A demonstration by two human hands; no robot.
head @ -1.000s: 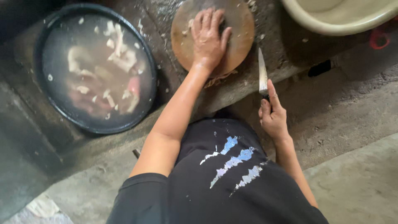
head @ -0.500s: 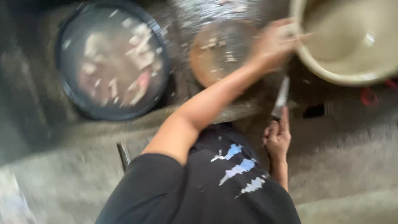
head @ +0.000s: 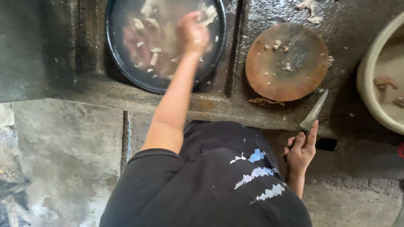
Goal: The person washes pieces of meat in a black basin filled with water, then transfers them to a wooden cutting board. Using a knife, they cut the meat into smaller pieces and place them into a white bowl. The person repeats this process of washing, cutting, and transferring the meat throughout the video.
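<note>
Down at the right, the knife (head: 313, 114) is clamped in the grip of the right hand (head: 301, 151): fingers wrapped around the handle, forefinger laid along the back of the blade. Its tip points up and away from the person, toward the lower right edge of the round wooden chopping board (head: 287, 61), close to it but not touching. The board lies flat on the wet, dark surface (head: 269, 113) with a few pale scraps on it.

The left hand (head: 193, 34) reaches out over the wide dark basin (head: 118, 63) to the left of the board. It is blurred, so I cannot tell whether its grip is closed on anything or loose. The basin holds cloudy water with pale and pinkish meat pieces (head: 145, 40) in it.

At the right edge, a cream-coloured bowl (head: 366, 80) shows in part, with a pinkish piece lying in murky water inside. A few scraps (head: 309, 12) lie on the surface beyond the board. Below the ledge of the surface is a rough concrete floor (head: 63, 151), and the person's black shirt (head: 210, 189) with pale blue marks fills the lower middle of the view.
</note>
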